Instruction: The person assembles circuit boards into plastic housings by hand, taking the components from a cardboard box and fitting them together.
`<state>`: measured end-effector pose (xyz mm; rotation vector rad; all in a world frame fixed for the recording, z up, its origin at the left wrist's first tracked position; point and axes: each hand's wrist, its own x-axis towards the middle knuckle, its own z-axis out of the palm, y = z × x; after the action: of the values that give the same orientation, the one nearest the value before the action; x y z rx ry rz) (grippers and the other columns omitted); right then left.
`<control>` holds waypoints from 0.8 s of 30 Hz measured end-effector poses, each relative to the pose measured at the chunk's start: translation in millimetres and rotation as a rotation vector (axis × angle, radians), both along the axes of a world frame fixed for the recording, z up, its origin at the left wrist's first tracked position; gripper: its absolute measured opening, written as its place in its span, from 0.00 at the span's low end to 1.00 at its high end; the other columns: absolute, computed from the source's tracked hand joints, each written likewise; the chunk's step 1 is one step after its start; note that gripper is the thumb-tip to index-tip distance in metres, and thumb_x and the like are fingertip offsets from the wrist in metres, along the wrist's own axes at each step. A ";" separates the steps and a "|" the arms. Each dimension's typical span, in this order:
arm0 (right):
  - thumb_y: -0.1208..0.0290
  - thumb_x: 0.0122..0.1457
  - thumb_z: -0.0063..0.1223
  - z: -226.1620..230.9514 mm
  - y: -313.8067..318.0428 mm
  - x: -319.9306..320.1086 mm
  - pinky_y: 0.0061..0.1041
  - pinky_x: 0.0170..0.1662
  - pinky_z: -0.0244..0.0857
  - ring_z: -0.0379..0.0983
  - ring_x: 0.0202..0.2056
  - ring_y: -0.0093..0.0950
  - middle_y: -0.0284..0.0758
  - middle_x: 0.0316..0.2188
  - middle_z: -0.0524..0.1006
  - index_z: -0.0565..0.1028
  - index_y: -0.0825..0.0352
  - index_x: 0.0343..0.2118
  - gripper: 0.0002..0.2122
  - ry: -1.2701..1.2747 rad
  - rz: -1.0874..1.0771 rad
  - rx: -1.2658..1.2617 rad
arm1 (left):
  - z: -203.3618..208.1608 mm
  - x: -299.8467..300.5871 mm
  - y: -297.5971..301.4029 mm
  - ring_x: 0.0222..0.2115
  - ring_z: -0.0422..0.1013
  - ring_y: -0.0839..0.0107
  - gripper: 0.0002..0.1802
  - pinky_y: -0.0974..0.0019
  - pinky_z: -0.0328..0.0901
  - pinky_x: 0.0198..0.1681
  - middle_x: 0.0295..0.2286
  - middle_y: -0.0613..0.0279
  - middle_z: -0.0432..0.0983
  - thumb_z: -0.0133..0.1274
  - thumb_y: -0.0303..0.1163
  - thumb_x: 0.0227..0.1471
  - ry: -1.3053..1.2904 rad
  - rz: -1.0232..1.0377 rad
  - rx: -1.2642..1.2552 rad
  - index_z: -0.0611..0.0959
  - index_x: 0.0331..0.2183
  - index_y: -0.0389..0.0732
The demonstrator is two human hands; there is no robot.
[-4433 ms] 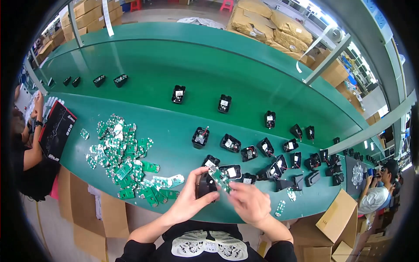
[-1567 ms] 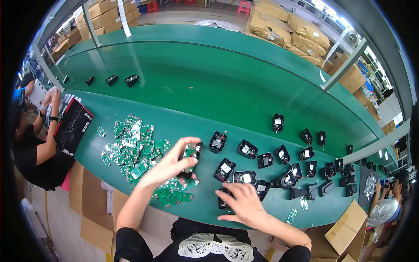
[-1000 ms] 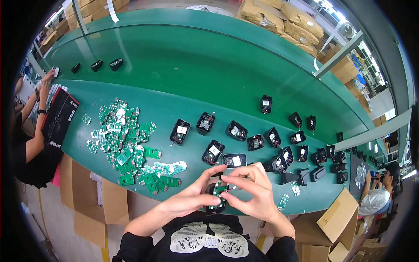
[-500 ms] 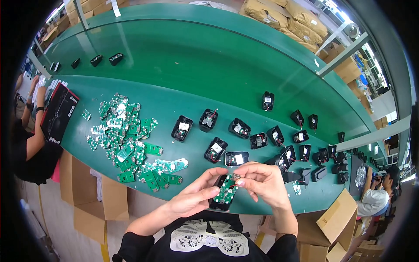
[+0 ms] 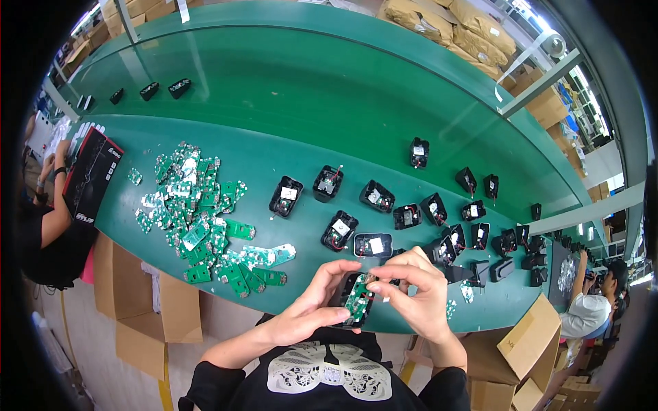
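Just changed: the two hands, well apart moments ago, now meet over one piece, so board and case are being worked together.
Green circuit board (image 5: 358,299): lying over the open black plastic housing (image 5: 342,293), above the near edge of the green desk (image 5: 291,236).
Left hand (image 5: 308,312): palm inward, grip wrapped around the housing.
Right hand (image 5: 418,291): arched, grip narrow at the board's far end; I can't tell what it pinches.
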<state>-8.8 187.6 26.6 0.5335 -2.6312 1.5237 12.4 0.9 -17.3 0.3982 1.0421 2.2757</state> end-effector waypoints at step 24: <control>0.78 0.42 0.62 -2.4 14.1 -4.6 0.11 0.20 0.56 0.65 0.26 0.15 0.29 0.26 0.73 0.78 0.65 0.29 0.09 -0.304 -0.028 -0.306 | 12.6 -5.4 1.6 0.49 0.57 0.68 0.33 0.53 0.62 0.47 0.52 0.56 0.47 0.40 0.29 0.53 -0.302 -0.150 0.179 0.45 0.56 0.43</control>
<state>-13.5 201.8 24.2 0.2582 -2.5108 2.0931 7.0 2.5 -4.7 0.1880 0.6387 2.2142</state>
